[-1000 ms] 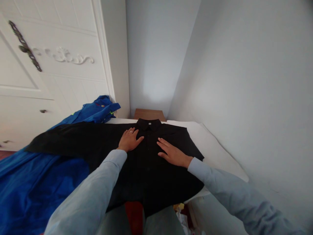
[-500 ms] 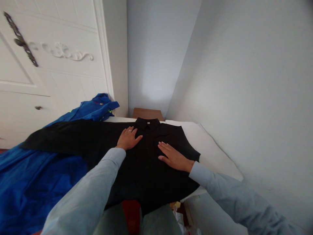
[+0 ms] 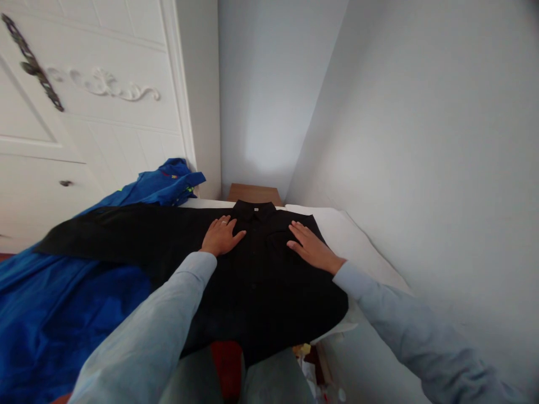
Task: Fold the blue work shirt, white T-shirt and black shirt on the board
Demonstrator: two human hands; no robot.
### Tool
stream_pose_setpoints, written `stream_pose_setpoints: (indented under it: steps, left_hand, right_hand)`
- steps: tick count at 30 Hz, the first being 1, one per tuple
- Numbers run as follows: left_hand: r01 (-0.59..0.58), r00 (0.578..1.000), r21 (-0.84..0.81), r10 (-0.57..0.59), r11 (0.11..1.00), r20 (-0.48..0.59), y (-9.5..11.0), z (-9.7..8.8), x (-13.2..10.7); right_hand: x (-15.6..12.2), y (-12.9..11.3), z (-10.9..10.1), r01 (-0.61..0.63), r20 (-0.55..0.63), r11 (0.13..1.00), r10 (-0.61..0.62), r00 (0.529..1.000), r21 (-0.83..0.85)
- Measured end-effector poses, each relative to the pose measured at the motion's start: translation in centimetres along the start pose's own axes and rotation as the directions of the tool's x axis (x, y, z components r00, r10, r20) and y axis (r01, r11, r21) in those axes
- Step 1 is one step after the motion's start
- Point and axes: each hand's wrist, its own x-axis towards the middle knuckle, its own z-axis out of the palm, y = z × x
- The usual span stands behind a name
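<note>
A black button-up shirt (image 3: pixel 256 275) lies spread front-up on a white surface (image 3: pixel 362 247), collar away from me, one sleeve stretched out to the left. My left hand (image 3: pixel 221 237) rests flat on the shirt's chest just left of the collar, fingers open, a ring on one finger. On the right side of the chest, near the shoulder, my right hand (image 3: pixel 310 246) presses flat with its fingers stretched out. Neither hand holds anything. Both my arms are in light blue sleeves.
Blue garments (image 3: pixel 63 303) lie heaped on the left under the black sleeve. A white panelled door (image 3: pixel 92 123) stands at the left, a grey wall (image 3: pixel 421 140) at the right. A small wooden top (image 3: pixel 254 193) sits beyond the collar. Red and coloured items (image 3: pixel 309 359) lie below the near edge.
My right hand has slid from the shirt's middle up and to the right towards the shoulder. My left hand has stayed near the collar.
</note>
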Motion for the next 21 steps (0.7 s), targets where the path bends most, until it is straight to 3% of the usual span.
stream_pose_setpoints:
  steps: [4, 8, 14, 18, 21]
  left_hand:
    - [-0.005, 1.0, 0.009, 0.005, 1.0, 0.001, 0.0, -0.1, 0.0]
    - [-0.003, 1.0, 0.032, 0.003, 0.999, 0.007, 0.0, -0.1, -0.1]
    - [-0.003, 1.0, 0.045, 0.002, 0.999, 0.017, 0.1, -0.1, -0.1]
    - [-0.014, 1.0, 0.06, 0.014, 0.998, 0.004, 0.0, 0.0, 0.0]
    - [-0.015, 1.0, 0.06, 0.016, 0.998, -0.005, -0.1, 0.1, 0.0]
  right_hand:
    - [2.8, 6.0, -0.5, -0.196, -0.063, 0.978, 0.192, 0.979, -0.066]
    - [3.8, 9.2, 0.4, -0.308, -0.006, 0.944, 0.309, 0.951, -0.121]
    - [3.2, 10.0, 1.8, -0.268, -0.032, 0.954, 0.266, 0.964, -0.135]
    - [3.2, 9.9, 0.7, -0.325, -0.001, 0.944, 0.326, 0.946, -0.057]
    - [2.1, 8.7, -0.2, -0.27, -0.053, 0.961, 0.268, 0.962, -0.049]
